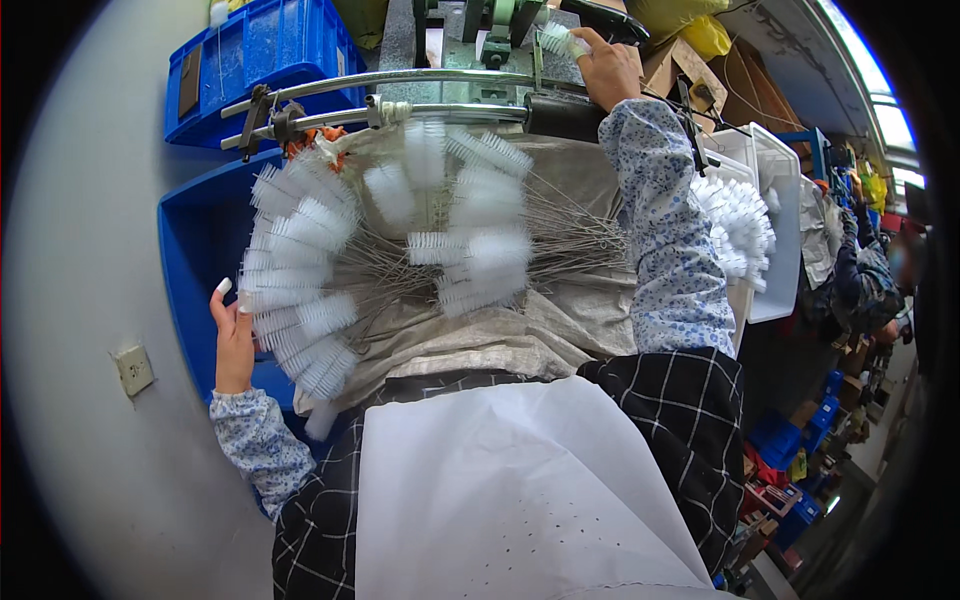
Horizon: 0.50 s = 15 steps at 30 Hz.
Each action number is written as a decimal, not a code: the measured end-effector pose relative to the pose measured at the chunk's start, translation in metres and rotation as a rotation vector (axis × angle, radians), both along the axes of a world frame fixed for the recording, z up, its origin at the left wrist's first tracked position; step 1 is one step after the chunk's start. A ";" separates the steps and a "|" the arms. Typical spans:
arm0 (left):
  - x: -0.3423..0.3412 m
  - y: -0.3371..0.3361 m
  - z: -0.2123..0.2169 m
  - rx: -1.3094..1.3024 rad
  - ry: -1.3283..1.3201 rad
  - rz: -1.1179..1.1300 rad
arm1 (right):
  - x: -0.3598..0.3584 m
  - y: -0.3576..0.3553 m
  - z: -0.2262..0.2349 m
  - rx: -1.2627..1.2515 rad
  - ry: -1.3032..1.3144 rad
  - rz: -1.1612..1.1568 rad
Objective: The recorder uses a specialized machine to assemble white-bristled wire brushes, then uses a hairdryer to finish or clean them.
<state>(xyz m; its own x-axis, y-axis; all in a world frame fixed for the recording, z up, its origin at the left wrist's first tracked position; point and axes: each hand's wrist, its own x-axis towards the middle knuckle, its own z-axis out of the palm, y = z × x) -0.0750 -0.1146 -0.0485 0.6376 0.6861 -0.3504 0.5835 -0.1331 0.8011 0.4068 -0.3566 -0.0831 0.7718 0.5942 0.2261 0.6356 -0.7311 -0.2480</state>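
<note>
My right hand [610,72] is at the machine at the top, its fingers closed on a white-bristled wire brush [560,40]. My left hand [235,345] is at the left edge of a fan of similar brushes [300,245]; two fingers with white tips point up and stand apart, one against the bristles. The other left fingers are partly hidden. More brushes [490,250] lie in the middle over my lap, their thin twisted wire stems [570,235] crossing in a tangle on a greyish cloth [470,345].
The metal machine [480,60] has two long rails [400,77] running across in front of me. Blue bins [270,60] stand at the left, beside a white wall [90,250]. A white bin [775,230] stands near a brush bundle [735,230] at the right. Another person [860,270] is farther off.
</note>
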 end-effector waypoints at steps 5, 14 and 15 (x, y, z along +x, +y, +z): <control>-0.050 -0.008 0.008 0.048 0.425 0.214 | 0.009 0.000 -0.001 -0.052 -0.234 0.031; -0.057 -0.045 0.005 -0.404 0.300 -0.120 | 0.003 -0.016 0.006 -0.120 -0.306 -0.069; -0.057 -0.047 0.005 -0.376 0.259 -0.063 | 0.003 -0.023 0.004 -0.119 -0.309 -0.071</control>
<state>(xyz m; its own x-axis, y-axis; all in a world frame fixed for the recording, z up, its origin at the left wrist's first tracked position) -0.1323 -0.1611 -0.0439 0.5326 0.4435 -0.7209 0.7712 0.0967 0.6292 0.4097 -0.3799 -0.0792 0.7179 0.5778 0.3883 0.6141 -0.7884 0.0377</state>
